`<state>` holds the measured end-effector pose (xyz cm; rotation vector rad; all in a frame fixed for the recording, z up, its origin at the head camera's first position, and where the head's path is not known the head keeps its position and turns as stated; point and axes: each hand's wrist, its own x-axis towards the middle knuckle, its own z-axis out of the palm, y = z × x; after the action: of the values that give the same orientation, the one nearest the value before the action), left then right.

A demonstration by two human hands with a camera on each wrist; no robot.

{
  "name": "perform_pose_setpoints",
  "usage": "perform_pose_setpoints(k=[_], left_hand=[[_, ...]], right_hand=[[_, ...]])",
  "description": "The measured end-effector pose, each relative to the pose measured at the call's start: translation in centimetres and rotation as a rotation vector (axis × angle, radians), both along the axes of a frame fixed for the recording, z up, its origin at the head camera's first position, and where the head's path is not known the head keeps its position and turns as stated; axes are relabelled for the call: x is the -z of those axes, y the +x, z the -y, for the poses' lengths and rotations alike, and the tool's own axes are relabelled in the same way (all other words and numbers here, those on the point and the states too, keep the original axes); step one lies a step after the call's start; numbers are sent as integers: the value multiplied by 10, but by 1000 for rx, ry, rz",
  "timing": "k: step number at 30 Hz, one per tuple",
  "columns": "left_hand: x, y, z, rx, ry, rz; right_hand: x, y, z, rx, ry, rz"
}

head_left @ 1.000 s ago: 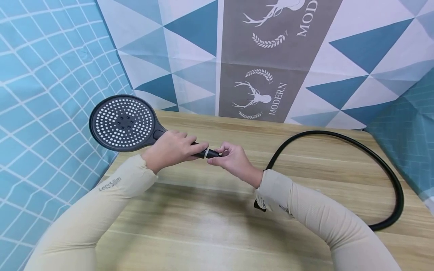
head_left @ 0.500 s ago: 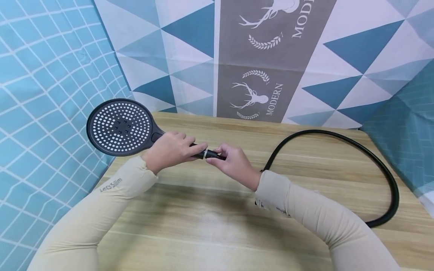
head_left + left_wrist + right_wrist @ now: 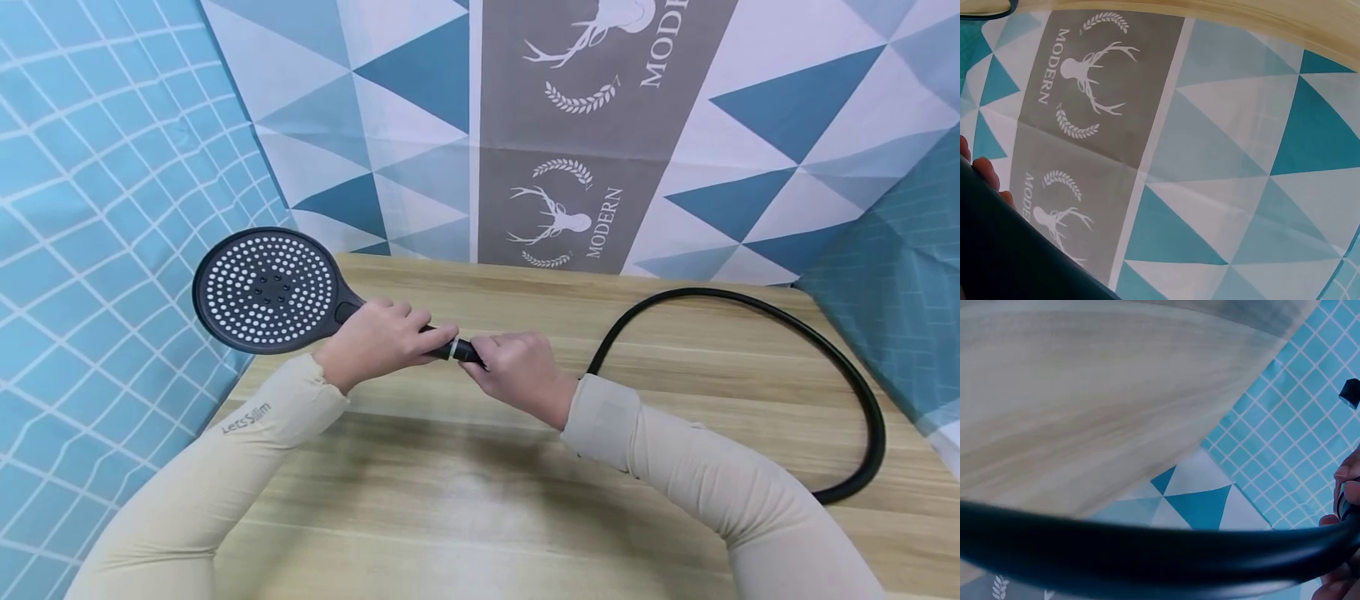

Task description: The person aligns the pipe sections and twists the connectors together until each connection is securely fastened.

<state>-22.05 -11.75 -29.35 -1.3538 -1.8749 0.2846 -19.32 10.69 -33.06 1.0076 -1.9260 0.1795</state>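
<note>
In the head view, a dark grey shower head (image 3: 266,287) with a round, white-nozzled face is held above the table. My left hand (image 3: 382,340) grips its handle, fingers curled around it. A pale ring (image 3: 453,348) shows at the handle's end, where a black connector (image 3: 467,352) meets it. My right hand (image 3: 517,371) holds that connector and the hose end with curled fingers. The black hose (image 3: 847,358) loops over the table to the right. A dark rounded part of the shower head (image 3: 1016,250) fills the left wrist view's lower left. In the right wrist view, the hose (image 3: 1147,550) crosses the bottom.
The wood-grain table (image 3: 465,517) lies beneath both hands. A blue tile-patterned sheet (image 3: 97,208) rises close on the left. At the back stands a triangle-patterned sheet (image 3: 420,92) with a grey deer-print panel (image 3: 570,125). A small black piece (image 3: 1350,394) shows at the right wrist view's edge.
My right hand has changed from a fingertip pinch to a fuller grip with its back turned up. The shower head sits slightly lower in view. My left hand keeps its grip.
</note>
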Motion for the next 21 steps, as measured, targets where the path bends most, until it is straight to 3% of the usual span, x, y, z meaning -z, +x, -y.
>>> perform_pose_setpoints(k=[10,16,21], left_hand=[[2,-3,3,21,5,-21],[0,-3,5,-18,-12,-3],[3,-5,3,1,7,-18]], right_hand=[[-3,4,3,34,54,260],[-6,6,5,39,12,327],[-2,6,7,10,-50,370]])
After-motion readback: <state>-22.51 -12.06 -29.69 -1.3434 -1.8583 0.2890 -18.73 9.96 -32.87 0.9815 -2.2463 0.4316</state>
